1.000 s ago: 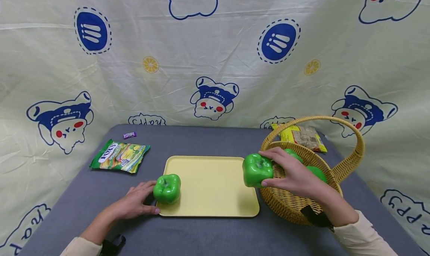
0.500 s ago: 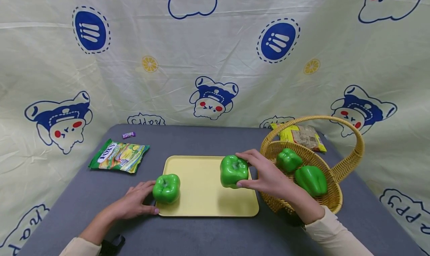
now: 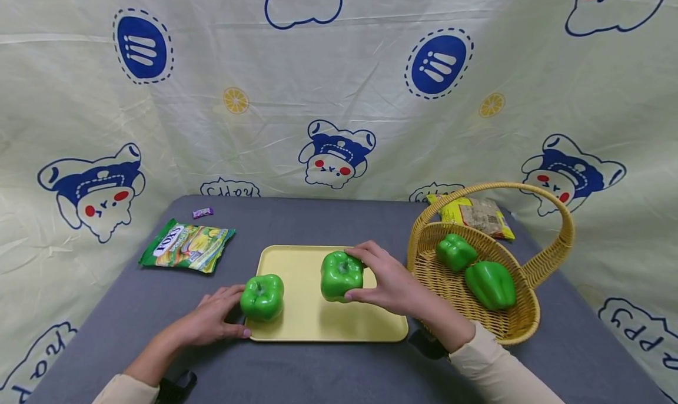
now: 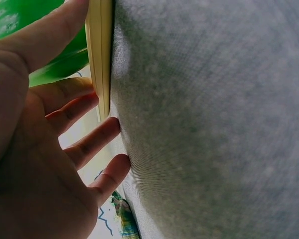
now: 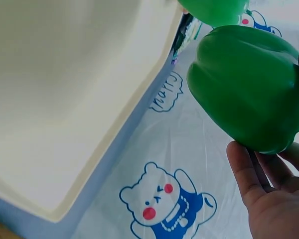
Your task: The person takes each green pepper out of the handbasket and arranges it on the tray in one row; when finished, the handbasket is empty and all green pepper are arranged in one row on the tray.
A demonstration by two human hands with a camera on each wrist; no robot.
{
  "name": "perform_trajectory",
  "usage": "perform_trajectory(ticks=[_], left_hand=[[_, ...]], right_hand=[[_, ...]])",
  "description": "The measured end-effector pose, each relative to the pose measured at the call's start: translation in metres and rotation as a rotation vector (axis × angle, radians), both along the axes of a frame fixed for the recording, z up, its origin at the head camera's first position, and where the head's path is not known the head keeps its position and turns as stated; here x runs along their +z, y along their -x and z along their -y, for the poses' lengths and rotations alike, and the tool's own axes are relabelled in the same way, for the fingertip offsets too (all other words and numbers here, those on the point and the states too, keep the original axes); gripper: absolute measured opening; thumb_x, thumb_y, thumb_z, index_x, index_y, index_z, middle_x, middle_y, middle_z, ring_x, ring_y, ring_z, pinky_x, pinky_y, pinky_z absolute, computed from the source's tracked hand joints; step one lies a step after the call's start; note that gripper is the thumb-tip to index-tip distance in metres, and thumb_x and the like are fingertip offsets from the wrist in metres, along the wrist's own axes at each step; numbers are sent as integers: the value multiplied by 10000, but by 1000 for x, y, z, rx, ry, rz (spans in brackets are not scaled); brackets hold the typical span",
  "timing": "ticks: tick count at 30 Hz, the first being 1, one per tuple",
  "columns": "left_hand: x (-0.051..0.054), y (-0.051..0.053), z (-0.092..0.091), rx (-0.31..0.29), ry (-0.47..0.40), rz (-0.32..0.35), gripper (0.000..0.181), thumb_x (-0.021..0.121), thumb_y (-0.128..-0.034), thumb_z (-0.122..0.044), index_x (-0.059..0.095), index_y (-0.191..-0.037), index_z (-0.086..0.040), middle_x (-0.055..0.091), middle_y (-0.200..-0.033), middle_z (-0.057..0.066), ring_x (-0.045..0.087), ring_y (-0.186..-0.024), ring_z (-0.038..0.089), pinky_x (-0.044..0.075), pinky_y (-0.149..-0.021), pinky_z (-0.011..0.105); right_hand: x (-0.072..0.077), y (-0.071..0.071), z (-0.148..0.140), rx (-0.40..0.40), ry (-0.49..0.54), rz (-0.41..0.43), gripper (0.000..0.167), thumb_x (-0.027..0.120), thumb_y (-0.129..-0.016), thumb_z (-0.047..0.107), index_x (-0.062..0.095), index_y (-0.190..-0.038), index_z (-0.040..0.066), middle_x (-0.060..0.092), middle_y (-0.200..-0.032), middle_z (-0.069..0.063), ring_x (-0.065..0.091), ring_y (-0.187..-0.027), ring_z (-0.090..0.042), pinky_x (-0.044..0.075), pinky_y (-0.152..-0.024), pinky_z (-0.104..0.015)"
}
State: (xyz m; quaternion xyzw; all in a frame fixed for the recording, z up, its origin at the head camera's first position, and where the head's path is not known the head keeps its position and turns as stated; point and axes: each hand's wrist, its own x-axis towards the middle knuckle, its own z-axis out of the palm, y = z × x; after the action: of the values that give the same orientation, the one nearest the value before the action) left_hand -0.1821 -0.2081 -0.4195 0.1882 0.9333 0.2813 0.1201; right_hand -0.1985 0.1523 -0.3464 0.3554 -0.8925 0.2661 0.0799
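Observation:
The right hand grips a green bell pepper between thumb and fingers, above the middle of the yellow tray. In the right wrist view that pepper sits against the fingertips. A second green pepper rests on the tray's left end. Beside it the left hand lies at the tray's left edge, fingers extended. The left wrist view shows the left hand with spread fingers touching the tray rim, its thumb in front of the pepper.
A wicker basket with a tall handle stands at the right, holding two green peppers. Behind it lies a yellow snack bag. A green snack bag and a small purple packet are at the back left.
The right hand has moved left from the basket with its pepper, over the tray to its middle. Both peppers in the basket are now in full view. The left hand has stayed in place.

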Motion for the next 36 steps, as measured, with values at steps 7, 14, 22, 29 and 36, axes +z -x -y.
perform_trajectory(ticks=[7,14,22,29,36], left_hand=[[0,0,0,4,-1,4,818,760,-736,-459,457,-1370,-39,438,-1418,153,377,-1286,370,246,-980,662],[0,0,0,3,3,-6,818,759,-736,-461,460,-1365,-32,443,-1413,156,381,-1285,373,255,-976,656],[1,0,0,5,2,1,812,759,-738,-454,460,-1365,-33,439,-1416,156,375,-1291,374,249,-989,654],[1,0,-1,4,1,3,810,759,-737,-459,465,-1362,-36,440,-1416,149,374,-1291,371,241,-991,663],[0,0,0,-3,2,-15,813,754,-739,-464,461,-1365,-35,442,-1415,144,377,-1290,367,251,-982,658]], right_hand=[[-9,4,13,23,3,35,731,784,-745,377,487,-1346,86,502,-1213,-31,554,-1027,-123,505,-867,-335],[-17,4,26,26,20,38,731,787,-735,384,496,-1335,83,515,-1194,-23,554,-1036,-127,500,-862,-339],[-27,3,44,40,-15,25,737,810,-720,354,503,-1330,76,516,-1215,-29,544,-1096,-146,486,-898,-350],[-35,6,53,40,-39,14,732,813,-716,352,511,-1322,74,525,-1207,-32,533,-1112,-153,474,-919,-351],[-40,7,58,52,-54,8,727,807,-722,362,513,-1318,67,528,-1205,-34,526,-1108,-153,467,-918,-341]])
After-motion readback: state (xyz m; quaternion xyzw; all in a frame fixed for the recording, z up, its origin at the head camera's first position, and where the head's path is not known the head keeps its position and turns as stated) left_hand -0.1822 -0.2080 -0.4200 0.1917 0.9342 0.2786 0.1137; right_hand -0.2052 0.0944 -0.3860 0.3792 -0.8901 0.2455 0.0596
